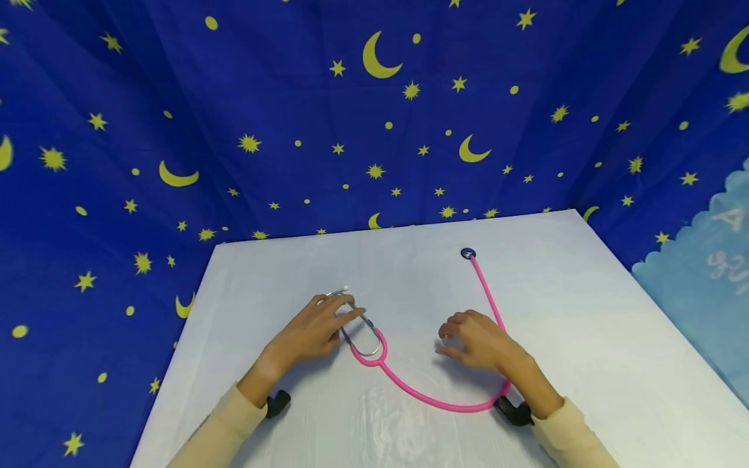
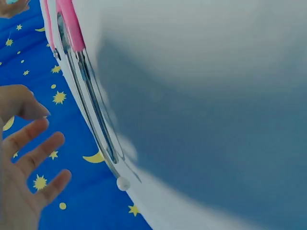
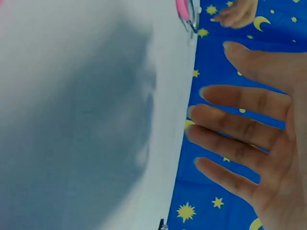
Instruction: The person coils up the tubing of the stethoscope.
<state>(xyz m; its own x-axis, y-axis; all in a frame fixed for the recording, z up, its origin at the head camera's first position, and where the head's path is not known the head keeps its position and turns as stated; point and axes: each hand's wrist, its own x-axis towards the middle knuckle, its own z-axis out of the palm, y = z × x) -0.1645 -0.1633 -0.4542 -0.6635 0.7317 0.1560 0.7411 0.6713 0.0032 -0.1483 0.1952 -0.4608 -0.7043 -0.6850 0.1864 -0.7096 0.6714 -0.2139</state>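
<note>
A stethoscope with pink tubing (image 1: 435,405) lies curved across the white table. Its round chest piece (image 1: 468,253) is toward the back, and its metal ear tubes (image 1: 370,354) point to the back left. Over those ear tubes hovers my left hand (image 1: 310,330), fingers spread and relaxed. The left wrist view shows a gap between that hand (image 2: 24,153) and the tubes, with one white ear tip (image 2: 123,183) visible. My right hand (image 1: 476,341) is above the table inside the tubing's curve, holding nothing. Its fingers look loosely extended in the right wrist view.
The white table (image 1: 409,273) reaches back to a blue curtain (image 1: 304,104) with yellow moons and stars. At the right hangs a light blue panel (image 1: 714,260) with pale lettering. Black wrist mounts (image 1: 515,412) sit under the wrists, the right one next to the tubing.
</note>
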